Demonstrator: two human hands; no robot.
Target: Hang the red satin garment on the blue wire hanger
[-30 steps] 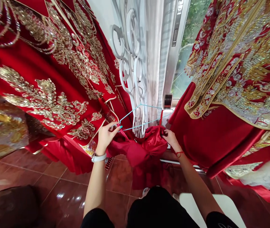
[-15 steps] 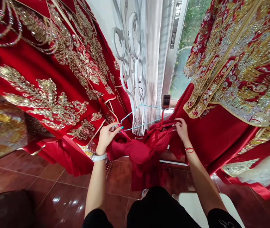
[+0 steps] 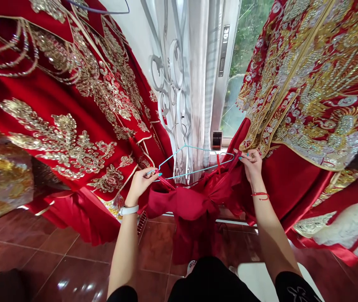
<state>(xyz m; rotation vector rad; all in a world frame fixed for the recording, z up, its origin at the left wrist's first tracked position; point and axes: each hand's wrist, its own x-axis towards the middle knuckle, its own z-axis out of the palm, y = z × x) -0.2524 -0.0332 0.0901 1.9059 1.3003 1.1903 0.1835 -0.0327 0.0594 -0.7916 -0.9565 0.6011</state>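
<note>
A deep red dress with a large bow-like fold hangs in front of me from both my hands. My left hand is closed in a pinch on the left end of a light-blue hanger, with a red strap of the dress looped over that end. My right hand pinches the other red strap at the dress's upper right corner, just beyond the right end of the hanger. The hanger's hook points up and away from me.
Red gowns with gold beading hang on the left. A densely embroidered red and gold garment hangs at right. White scrolled ironwork and a window stand ahead. A white stool is by my legs on the tiled floor.
My right hand has moved right with the dress strap, pulling the bodice wider. The hanger's right end now shows beside that hand. My left hand has kept its pinch.
</note>
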